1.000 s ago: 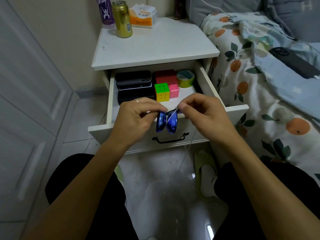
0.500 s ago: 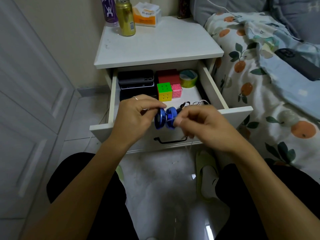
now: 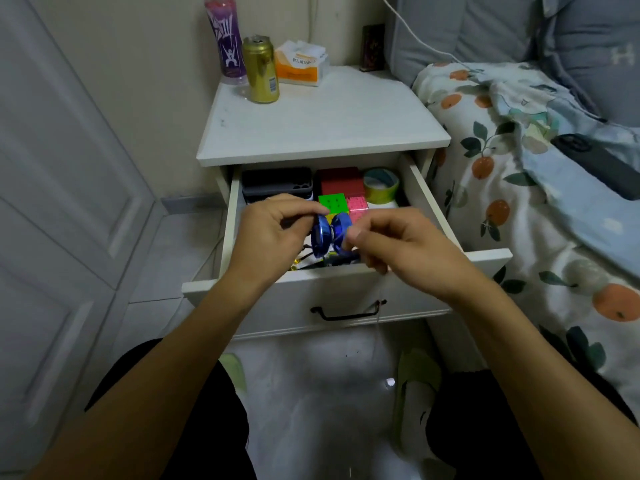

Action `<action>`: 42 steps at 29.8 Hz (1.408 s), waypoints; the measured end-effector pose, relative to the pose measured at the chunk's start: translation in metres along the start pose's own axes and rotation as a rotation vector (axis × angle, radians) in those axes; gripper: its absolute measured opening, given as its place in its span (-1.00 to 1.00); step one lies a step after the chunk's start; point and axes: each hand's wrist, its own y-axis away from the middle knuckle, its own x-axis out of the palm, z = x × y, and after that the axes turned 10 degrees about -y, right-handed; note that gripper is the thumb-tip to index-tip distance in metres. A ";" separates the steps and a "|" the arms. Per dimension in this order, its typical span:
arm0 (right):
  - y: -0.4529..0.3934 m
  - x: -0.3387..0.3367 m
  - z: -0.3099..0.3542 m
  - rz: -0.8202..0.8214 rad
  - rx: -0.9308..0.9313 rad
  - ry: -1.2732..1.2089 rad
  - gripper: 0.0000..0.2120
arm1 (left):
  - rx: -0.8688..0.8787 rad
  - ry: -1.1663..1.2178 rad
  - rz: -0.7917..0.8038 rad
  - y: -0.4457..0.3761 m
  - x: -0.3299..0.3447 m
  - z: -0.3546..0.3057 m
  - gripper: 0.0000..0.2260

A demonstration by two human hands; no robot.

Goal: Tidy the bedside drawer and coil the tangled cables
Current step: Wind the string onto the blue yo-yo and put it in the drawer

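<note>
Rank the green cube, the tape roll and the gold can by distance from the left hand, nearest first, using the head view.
Measured from the left hand:
1. Green cube, in the drawer just past the fingertips.
2. Tape roll, at the drawer's back right corner.
3. Gold can, upright at the back of the nightstand top.

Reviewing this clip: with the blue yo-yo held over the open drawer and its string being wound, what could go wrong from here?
1. The left hand grips the shiny blue yo-yo only at its rim; a slip might drop it onto the dark cables below.
2. The thin white string hangs past the black drawer handle and may snag there while the right hand winds.
3. The hands sit close to the green-faced puzzle cube and could knock it.
</note>
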 end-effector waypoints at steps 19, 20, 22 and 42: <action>-0.074 0.007 -0.021 -0.045 -0.040 -0.031 -0.75 | 0.044 -0.122 0.057 -0.034 -0.025 0.044 -0.77; -0.077 0.007 -0.023 -0.091 -0.040 -0.033 -0.74 | 0.079 -0.127 0.087 -0.031 -0.028 0.043 -0.76; -0.080 0.012 -0.026 -0.097 -0.005 0.021 -0.73 | 0.071 -0.027 0.112 -0.026 -0.033 0.042 -0.74; -0.066 0.029 -0.034 0.038 0.012 0.287 -0.75 | -0.221 0.309 0.021 -0.021 -0.037 0.037 -0.77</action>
